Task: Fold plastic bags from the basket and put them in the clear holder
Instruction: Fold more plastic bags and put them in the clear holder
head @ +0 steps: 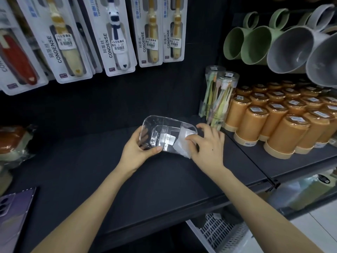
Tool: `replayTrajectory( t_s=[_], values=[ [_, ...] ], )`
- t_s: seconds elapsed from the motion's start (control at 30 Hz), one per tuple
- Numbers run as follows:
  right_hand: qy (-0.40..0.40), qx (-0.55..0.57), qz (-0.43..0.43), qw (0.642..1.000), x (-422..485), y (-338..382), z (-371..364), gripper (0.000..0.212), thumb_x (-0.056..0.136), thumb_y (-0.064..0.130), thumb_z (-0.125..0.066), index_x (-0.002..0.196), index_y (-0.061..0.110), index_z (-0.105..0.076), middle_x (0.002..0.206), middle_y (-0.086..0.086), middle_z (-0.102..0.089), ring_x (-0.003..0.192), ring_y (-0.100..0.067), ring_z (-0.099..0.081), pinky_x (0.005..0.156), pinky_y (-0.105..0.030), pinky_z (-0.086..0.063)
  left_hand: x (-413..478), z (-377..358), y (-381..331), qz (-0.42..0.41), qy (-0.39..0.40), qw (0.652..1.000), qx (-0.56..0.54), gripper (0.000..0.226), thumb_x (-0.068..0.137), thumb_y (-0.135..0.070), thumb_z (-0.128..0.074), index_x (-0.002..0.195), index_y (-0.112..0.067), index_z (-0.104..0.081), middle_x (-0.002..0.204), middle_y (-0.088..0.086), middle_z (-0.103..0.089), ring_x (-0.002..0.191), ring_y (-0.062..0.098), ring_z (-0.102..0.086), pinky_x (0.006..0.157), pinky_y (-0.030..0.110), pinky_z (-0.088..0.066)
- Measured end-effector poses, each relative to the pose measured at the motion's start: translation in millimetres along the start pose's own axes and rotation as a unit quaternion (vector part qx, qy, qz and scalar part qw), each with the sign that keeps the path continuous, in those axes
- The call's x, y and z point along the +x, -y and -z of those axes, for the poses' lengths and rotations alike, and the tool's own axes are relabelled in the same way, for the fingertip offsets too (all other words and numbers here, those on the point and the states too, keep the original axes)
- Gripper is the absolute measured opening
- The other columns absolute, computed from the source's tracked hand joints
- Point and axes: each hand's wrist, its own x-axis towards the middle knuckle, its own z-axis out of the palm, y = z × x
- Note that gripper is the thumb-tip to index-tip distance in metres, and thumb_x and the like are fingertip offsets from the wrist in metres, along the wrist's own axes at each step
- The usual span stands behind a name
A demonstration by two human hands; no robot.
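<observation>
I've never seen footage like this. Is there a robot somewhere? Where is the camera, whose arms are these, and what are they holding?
There is no robot here. These are a person's two bare arms, filmed by one wide-angle camera worn on the head, looking down at a dark shop shelf. The left hand grips the left end of a clear holder. The right hand holds a folded white plastic bag at the holder's right end, seemingly tucking it in. A white basket shows below the shelf and a phone lies at lower left. Packaged toothbrushes hang above, with orange cups and mugs at the right.
</observation>
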Motion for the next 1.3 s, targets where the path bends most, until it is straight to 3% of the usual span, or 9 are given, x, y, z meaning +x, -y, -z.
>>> replayTrajectory(
  t_s=[0.1,0.37,0.57,0.73,0.83,0.93,1.1,1.2,1.3],
  values=[
    [0.044,0.025,-0.043,0.998,-1.4,-1.2,0.1,0.033,0.085,0.038,-0.045,0.079,0.024,-0.074,0.118,-0.009,-0.062,0.106,-0.03,-0.056,0.092,-0.036,-0.024,1.9,0.7,0.7,0.003,0.004,1.0,0.003,0.095,0.066,-0.01,-0.084,0.147,-0.015,-0.035,0.145,0.002,-0.047,0.131,0.014,-0.047,0.106,0.029,-0.042],
    [0.095,0.015,-0.042,0.995,2.3,-4.4,0.1,0.061,0.071,0.075,-0.046,0.092,0.027,-0.075,0.123,-0.005,-0.06,0.112,-0.027,-0.053,0.101,-0.039,-0.019,4.9,0.5,3.3,0.002,0.001,1.0,-0.003,0.091,0.07,-0.002,-0.081,0.147,-0.014,-0.034,0.146,0.003,-0.046,0.13,0.012,-0.047,0.094,0.017,-0.045],
    [0.147,-0.036,-0.013,0.988,13.7,-6.6,-2.1,0.05,0.057,0.061,-0.072,0.09,0.024,-0.075,0.122,-0.012,-0.061,0.113,-0.036,-0.055,0.105,-0.059,-0.023,5.1,1.2,4.7,-0.002,0.006,1.0,-0.01,0.09,0.07,-0.002,-0.081,0.146,-0.017,-0.036,0.145,0.001,-0.047,0.129,0.011,-0.048,0.094,0.018,-0.045],
    [0.155,-0.105,0.024,0.982,22.6,0.9,-7.5,0.051,0.04,0.045,-0.092,0.081,0.021,-0.075,0.113,-0.017,-0.063,0.103,-0.041,-0.058,0.103,-0.065,-0.025,3.4,0.8,4.2,-0.007,0.007,1.0,-0.009,0.089,0.071,-0.002,-0.08,0.146,-0.019,-0.035,0.144,-0.001,-0.046,0.128,0.01,-0.048,0.095,0.018,-0.044],
    [0.169,-0.126,0.013,0.977,25.3,6.8,-6.5,0.051,0.045,0.047,-0.091,0.086,0.023,-0.075,0.117,-0.016,-0.061,0.107,-0.041,-0.055,0.105,-0.066,-0.023,4.9,1.8,3.7,-0.008,0.008,1.0,-0.006,0.089,0.071,-0.005,-0.081,0.146,-0.019,-0.035,0.144,-0.001,-0.047,0.129,0.012,-0.048,0.098,0.021,-0.044],
    [0.186,-0.141,-0.025,0.972,25.6,3.8,0.9,0.052,0.067,0.057,-0.076,0.113,0.032,-0.069,0.14,-0.009,-0.045,0.131,-0.033,-0.038,0.113,-0.057,-0.005,6.5,3.6,5.3,-0.004,0.016,1.0,-0.006,0.091,0.069,-0.009,-0.083,0.147,-0.02,-0.037,0.143,-0.001,-0.049,0.129,0.012,-0.049,0.101,0.024,-0.043],
    [0.115,-0.133,-0.02,0.984,19.9,-2.0,7.2,0.036,0.053,0.044,-0.089,0.078,0.022,-0.074,0.122,-0.015,-0.062,0.114,-0.042,-0.053,0.105,-0.064,-0.025,7.8,3.7,5.2,-0.001,0.025,1.0,-0.003,0.096,0.062,-0.019,-0.09,0.145,-0.022,-0.04,0.143,-0.003,-0.049,0.128,0.015,-0.05,0.104,0.029,-0.044],
    [0.192,-0.174,-0.04,0.965,25.4,3.4,6.8,0.035,0.068,0.053,-0.077,0.09,0.025,-0.073,0.134,-0.009,-0.052,0.125,-0.035,-0.042,0.112,-0.057,-0.013,6.8,4.1,2.1,-0.001,0.029,1.0,0.007,0.101,0.051,-0.034,-0.093,0.14,-0.026,-0.045,0.142,-0.005,-0.05,0.127,0.017,-0.052,0.104,0.034,-0.046],
    [0.225,-0.191,-0.046,0.954,29.8,5.9,6.0,0.039,0.074,0.06,-0.067,0.099,0.03,-0.069,0.138,-0.004,-0.045,0.13,-0.03,-0.036,0.114,-0.054,-0.011,6.3,3.1,0.3,-0.002,0.018,1.0,0.009,0.081,0.062,-0.022,-0.09,0.129,-0.037,-0.047,0.141,-0.005,-0.05,0.127,0.019,-0.052,0.105,0.034,-0.045]
  ],
)
